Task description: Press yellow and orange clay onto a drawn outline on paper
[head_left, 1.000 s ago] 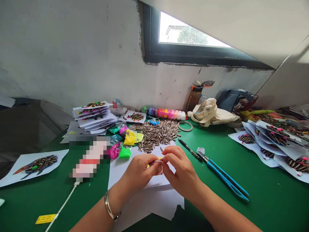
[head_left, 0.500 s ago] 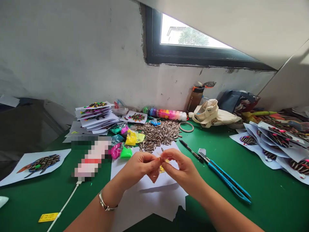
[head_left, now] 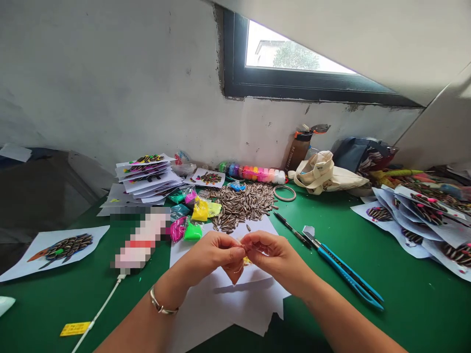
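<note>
My left hand [head_left: 215, 255] is closed in a pinch on a small orange-brown plastic bag [head_left: 234, 275], whose pointed corner hangs below the fingers. My right hand [head_left: 270, 255] meets it at the fingertips, thumb and fingers pinched at the bag's upper edge; the exact grip is partly hidden. Below both hands lie white paper sheets [head_left: 235, 309], with a yellow patch [head_left: 247, 261] partly showing behind the fingers. A single sunflower seed [head_left: 248, 228] rests on the paper just beyond my right hand.
Beyond the hands spreads a pile of sunflower seeds [head_left: 245, 203], with bagged coloured clay [head_left: 199, 210] on its left. A black pen [head_left: 290, 229] and blue tweezers [head_left: 349, 269] lie right. Stacked seed pictures [head_left: 147, 179] stand left, more seed pictures [head_left: 412, 215] right.
The fingertips of both hands have drawn closer together, and the bag's corner hangs slightly lower and shows more. The view has shifted very slightly.
</note>
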Demonstrator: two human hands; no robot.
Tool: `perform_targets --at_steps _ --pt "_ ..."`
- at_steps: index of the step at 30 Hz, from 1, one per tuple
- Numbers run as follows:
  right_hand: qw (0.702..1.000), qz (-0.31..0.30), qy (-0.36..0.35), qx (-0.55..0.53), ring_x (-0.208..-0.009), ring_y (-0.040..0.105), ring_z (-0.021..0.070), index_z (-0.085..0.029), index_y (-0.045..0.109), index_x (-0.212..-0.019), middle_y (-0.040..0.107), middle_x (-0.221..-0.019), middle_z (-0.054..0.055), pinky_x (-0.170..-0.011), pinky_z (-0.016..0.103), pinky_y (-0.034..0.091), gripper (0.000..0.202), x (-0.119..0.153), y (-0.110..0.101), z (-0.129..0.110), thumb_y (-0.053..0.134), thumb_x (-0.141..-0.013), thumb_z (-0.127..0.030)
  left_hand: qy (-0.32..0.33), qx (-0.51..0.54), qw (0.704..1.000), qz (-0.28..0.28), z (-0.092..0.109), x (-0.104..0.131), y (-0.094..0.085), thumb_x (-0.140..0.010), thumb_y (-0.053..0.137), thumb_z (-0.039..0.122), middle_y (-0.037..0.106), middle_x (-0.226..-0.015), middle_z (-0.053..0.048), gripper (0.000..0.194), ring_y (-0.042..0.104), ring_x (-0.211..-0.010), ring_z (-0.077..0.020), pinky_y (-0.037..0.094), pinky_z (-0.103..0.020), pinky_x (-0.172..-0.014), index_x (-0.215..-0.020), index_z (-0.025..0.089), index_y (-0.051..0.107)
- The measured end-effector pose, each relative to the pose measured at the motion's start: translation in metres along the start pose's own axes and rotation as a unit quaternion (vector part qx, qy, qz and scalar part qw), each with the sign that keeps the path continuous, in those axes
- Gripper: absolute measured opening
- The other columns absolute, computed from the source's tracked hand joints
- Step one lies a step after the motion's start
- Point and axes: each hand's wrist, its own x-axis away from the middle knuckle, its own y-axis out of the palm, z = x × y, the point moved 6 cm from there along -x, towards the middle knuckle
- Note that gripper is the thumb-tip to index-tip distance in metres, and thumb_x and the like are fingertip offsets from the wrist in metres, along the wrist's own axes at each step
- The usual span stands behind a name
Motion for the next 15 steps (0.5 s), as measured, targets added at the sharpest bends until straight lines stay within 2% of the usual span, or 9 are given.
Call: perform_targets --at_steps 8,15 --pt "0.999 -0.001 0.017 0.037 -0.079 0.065 0.0167 -0.02 0.073 -0.082 0.071 -0.081 0.002 -0.075 0.032 0.053 0.012 0.002 -0.006 -0.002 0.07 -0.082 -0.031 -0.025 0.023 0.998 0.05 -0.007 -0.001 -0.006 -0.079 0.075 0.046 0.062 -0.055 -0.001 0.036 0.056 -0.049 -0.0105 0.043 -0.022 -0.051 -0.069 0.011 0.069" --pt "0.998 0.066 -0.003 0.014 -0.078 0.06 0.0158 -0.02 0.07 -0.082 0.066 -0.082 0.002 -0.074 0.031 0.05 0.016 0.002 -0.012 0.004 0.067 -0.086 -0.035 -0.014 0.109 0.994 0.014 -0.005 -0.003 0.002 -0.083 0.073 0.045 0.057 -0.064 0.002 0.033 0.052 -0.059 -0.0091 0.044 -0.023 -0.062 -0.078 0.013 0.066"
